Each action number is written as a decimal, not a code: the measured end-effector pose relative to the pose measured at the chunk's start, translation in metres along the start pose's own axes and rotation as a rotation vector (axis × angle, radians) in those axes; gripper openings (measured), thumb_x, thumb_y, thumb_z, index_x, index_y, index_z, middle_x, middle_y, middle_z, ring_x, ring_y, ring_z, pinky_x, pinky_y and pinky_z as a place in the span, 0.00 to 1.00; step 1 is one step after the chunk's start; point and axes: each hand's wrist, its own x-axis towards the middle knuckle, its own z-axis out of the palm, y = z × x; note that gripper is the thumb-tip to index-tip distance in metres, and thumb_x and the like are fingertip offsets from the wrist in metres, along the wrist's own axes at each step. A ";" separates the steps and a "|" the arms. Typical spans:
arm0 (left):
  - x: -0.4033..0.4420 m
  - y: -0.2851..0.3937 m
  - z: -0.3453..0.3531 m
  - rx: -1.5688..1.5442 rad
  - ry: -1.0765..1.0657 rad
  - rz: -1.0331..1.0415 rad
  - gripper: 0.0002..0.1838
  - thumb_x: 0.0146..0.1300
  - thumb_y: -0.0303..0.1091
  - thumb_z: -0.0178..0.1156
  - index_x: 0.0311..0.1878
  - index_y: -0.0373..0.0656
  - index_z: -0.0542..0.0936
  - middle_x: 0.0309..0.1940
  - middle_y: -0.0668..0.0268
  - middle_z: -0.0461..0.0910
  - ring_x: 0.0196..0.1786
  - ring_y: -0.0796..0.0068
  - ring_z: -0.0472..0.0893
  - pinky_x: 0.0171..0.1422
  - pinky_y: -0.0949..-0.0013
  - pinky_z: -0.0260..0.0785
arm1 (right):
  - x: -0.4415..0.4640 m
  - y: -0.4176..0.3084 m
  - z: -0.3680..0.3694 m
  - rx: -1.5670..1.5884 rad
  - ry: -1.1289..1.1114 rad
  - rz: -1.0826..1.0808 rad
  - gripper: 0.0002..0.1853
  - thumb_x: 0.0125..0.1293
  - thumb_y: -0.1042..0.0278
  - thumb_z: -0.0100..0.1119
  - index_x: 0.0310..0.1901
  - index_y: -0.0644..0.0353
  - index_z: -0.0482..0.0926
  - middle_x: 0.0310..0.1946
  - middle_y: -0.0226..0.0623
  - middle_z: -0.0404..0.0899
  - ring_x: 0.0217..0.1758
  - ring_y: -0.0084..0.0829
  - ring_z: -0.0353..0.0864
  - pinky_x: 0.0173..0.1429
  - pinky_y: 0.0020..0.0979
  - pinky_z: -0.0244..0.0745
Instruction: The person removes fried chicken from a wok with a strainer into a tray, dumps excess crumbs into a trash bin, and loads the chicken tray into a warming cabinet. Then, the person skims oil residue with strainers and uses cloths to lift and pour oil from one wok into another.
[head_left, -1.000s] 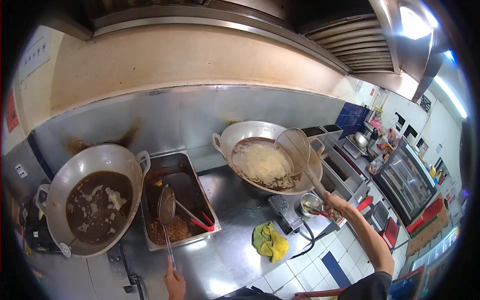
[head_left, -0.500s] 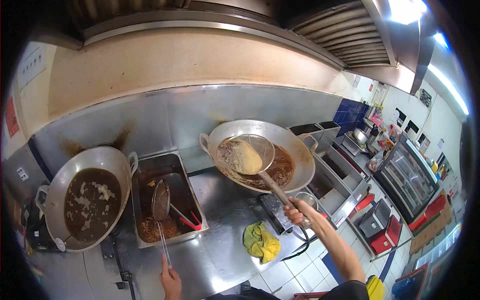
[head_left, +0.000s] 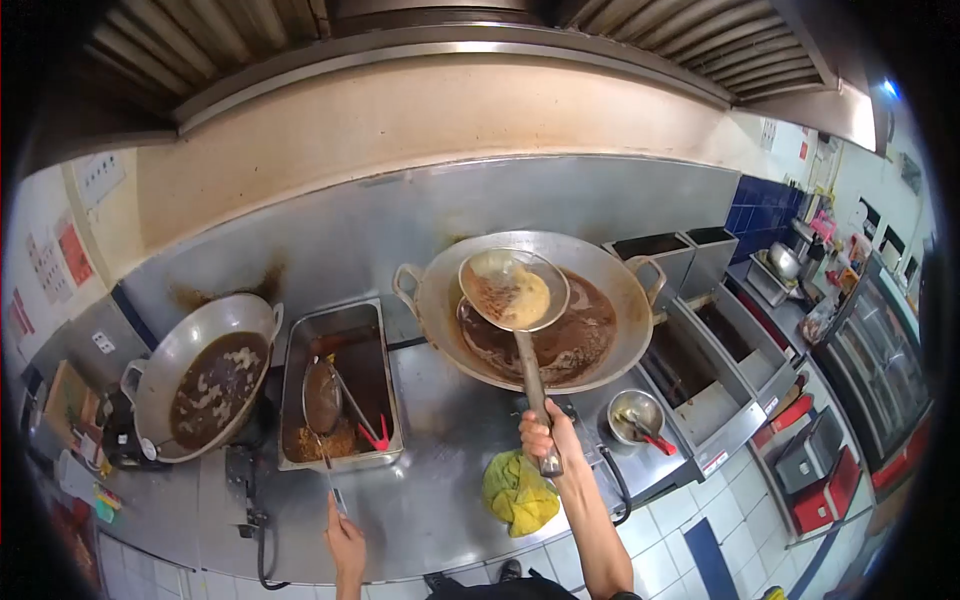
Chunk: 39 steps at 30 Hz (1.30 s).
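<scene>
My right hand (head_left: 550, 438) is wrapped round the thick handle of a large mesh skimmer (head_left: 487, 298). Its basket is over the dark oil in the right wok (head_left: 630, 325), with pale yellow, foamy-looking food (head_left: 528, 298) inside; whether the mesh touches the oil I cannot tell. In my left hand (head_left: 343, 540) is the thin handle of a smaller strainer (head_left: 322, 397). That strainer's bowl sits in a rectangular metal tray (head_left: 398, 430) holding dark liquid and brown crumbs. Beside it in the tray lie red-tipped tongs (head_left: 378, 434).
Another wok (head_left: 163, 350) with pale bits in dark oil stands left, a dial thermometer (head_left: 149, 449) at its rim. A yellow-green cloth (head_left: 520, 493) lies on the steel counter (head_left: 430, 440). Right are a metal bowl (head_left: 632, 408) with a red-handled utensil and fryer wells (head_left: 695, 365).
My view has shifted to the right. The skimmer has swung so its handle points more straight toward me, and the food in it has shifted. My left hand keeps hold of the smaller strainer.
</scene>
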 end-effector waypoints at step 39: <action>0.022 -0.044 -0.018 -0.244 0.038 -0.083 0.27 0.71 0.26 0.41 0.74 0.45 0.59 0.18 0.69 0.68 0.21 0.79 0.71 0.29 0.71 0.67 | 0.016 0.264 -0.030 -1.469 0.316 -0.051 0.28 0.76 0.44 0.34 0.30 0.63 0.68 0.12 0.32 0.64 0.07 0.26 0.65 0.12 0.28 0.63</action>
